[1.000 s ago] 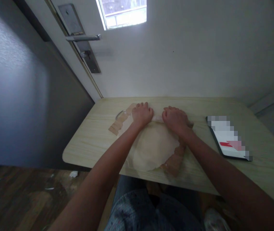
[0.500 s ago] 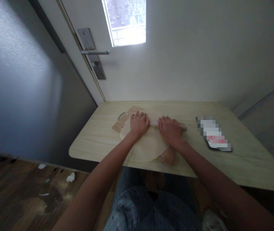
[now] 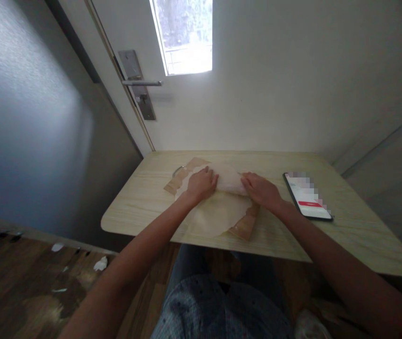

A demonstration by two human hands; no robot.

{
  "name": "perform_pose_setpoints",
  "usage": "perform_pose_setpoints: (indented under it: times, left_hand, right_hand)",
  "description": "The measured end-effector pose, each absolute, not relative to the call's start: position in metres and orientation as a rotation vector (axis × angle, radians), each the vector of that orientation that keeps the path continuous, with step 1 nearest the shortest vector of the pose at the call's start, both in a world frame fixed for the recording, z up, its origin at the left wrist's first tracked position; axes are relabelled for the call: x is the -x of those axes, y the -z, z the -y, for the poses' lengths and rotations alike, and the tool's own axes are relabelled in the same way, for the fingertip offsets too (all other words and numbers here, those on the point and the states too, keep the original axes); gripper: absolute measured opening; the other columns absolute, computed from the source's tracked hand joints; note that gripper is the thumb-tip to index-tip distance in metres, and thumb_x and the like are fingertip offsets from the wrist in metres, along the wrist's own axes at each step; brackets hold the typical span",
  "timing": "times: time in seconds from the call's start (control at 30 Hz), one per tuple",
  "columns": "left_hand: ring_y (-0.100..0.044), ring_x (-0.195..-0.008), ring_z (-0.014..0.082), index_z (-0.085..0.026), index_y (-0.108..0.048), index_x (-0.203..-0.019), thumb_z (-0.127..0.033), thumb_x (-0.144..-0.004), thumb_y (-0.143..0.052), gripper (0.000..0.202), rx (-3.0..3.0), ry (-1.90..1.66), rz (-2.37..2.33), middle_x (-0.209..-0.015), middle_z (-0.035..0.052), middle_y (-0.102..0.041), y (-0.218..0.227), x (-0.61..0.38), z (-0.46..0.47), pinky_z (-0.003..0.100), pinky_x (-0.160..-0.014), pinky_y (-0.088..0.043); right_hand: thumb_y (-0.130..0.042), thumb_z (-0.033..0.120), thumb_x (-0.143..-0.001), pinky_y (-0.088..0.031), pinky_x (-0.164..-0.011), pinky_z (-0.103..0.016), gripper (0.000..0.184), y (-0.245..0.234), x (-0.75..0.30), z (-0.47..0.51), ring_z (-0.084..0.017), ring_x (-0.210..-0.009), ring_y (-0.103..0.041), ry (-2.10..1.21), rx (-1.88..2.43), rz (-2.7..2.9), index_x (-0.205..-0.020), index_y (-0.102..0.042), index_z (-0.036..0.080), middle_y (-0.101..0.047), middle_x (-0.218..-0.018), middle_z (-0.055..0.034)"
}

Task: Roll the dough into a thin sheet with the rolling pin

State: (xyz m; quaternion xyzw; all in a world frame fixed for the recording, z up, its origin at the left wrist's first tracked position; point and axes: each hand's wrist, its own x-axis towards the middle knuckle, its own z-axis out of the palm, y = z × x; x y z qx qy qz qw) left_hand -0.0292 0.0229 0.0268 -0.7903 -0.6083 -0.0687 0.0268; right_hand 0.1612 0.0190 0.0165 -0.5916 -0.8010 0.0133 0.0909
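A thin, pale sheet of dough (image 3: pixel 218 215) with an uneven edge lies over a brown wooden cutting board (image 3: pixel 246 228), whose corners stick out. Its far part forms a thick rounded roll (image 3: pixel 229 179) between my hands. My left hand (image 3: pixel 203 182) is curled over the roll's left part, with the fingers bent. Closed around the right end is my right hand (image 3: pixel 259 188), thumb side toward the dough. The rolling pin is hidden; I cannot tell whether it lies inside the roll. A metal ring handle (image 3: pixel 179 170) shows at the board's far left corner.
A phone (image 3: pixel 308 197) with a lit screen lies on the light wooden table (image 3: pixel 133 200), right of my right hand. Behind the table stands a white door (image 3: pixel 257 103) with a lever handle (image 3: pixel 142 83). Paper scraps (image 3: pixel 100 263) litter the floor at left.
The far part of the dough now bulges in a wider roll, and the rolling pin's right end has gone from sight. My right hand has turned and shifted slightly right.
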Motion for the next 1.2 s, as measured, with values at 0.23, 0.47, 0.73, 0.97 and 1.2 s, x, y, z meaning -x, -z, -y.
perform_pose_setpoints:
  times: [0.23, 0.47, 0.73, 0.97, 1.2]
  left_hand:
    - [-0.044, -0.111, 0.0235, -0.015, -0.047, -0.113, -0.038, -0.087, -0.024, 0.04, 2.345, 0.266, 1.957, -0.118, 0.0108, -0.051, -0.015, 0.018, -0.054, 0.036, -0.088, -0.037]
    - [-0.033, -0.12, 0.0273, -0.016, -0.034, -0.127, -0.037, -0.083, -0.029, 0.05, 2.402, 0.153, 2.045, -0.131, 0.012, -0.039, -0.016, 0.018, -0.063, 0.041, -0.09, -0.036]
    - [-0.03, -0.124, 0.0264, -0.018, -0.034, -0.129, -0.035, -0.087, -0.023, 0.047, 2.397, 0.161, 1.954, -0.135, 0.0091, -0.036, -0.01, 0.019, -0.053, 0.042, -0.097, -0.029]
    - [-0.031, -0.124, 0.0207, -0.023, -0.041, -0.125, -0.033, -0.088, -0.022, 0.043, 2.386, 0.226, 1.884, -0.134, 0.0033, -0.04, -0.009, 0.023, -0.032, 0.037, -0.099, -0.026]
    - [-0.032, -0.123, 0.0221, -0.023, -0.046, -0.121, -0.034, -0.088, -0.023, 0.042, 2.421, 0.326, 1.845, -0.129, 0.0029, -0.045, -0.007, 0.027, -0.015, 0.041, -0.1, -0.022]
  right_hand:
    - [-0.02, 0.035, -0.089, -0.031, -0.092, -0.042, 0.047, 0.0, -0.163, -0.029, -0.025, -0.121, -0.034, 0.026, 1.883, 2.376, -0.125, -0.042, 0.015, -0.041, -0.13, -0.0153]
    - [-0.023, 0.029, -0.088, -0.03, -0.096, -0.042, 0.046, 0.004, -0.167, -0.037, -0.024, -0.125, -0.029, -0.059, 1.781, 2.412, -0.128, -0.039, 0.015, -0.038, -0.133, -0.0126]
    - [-0.022, 0.027, -0.087, -0.029, -0.097, -0.045, 0.047, 0.001, -0.164, -0.027, -0.025, -0.125, -0.029, -0.019, 1.741, 2.46, -0.128, -0.039, 0.013, -0.034, -0.135, -0.0142]
    - [-0.024, 0.027, -0.087, -0.029, -0.099, -0.04, 0.045, -0.001, -0.16, -0.009, -0.022, -0.124, -0.032, 0.027, 1.708, 2.421, -0.123, -0.046, 0.012, -0.039, -0.133, -0.0111]
    - [-0.023, 0.029, -0.088, -0.032, -0.097, -0.036, 0.045, -0.001, -0.154, 0.01, -0.02, -0.118, -0.039, 0.06, 1.719, 2.373, -0.123, -0.047, 0.012, -0.044, -0.129, -0.009]
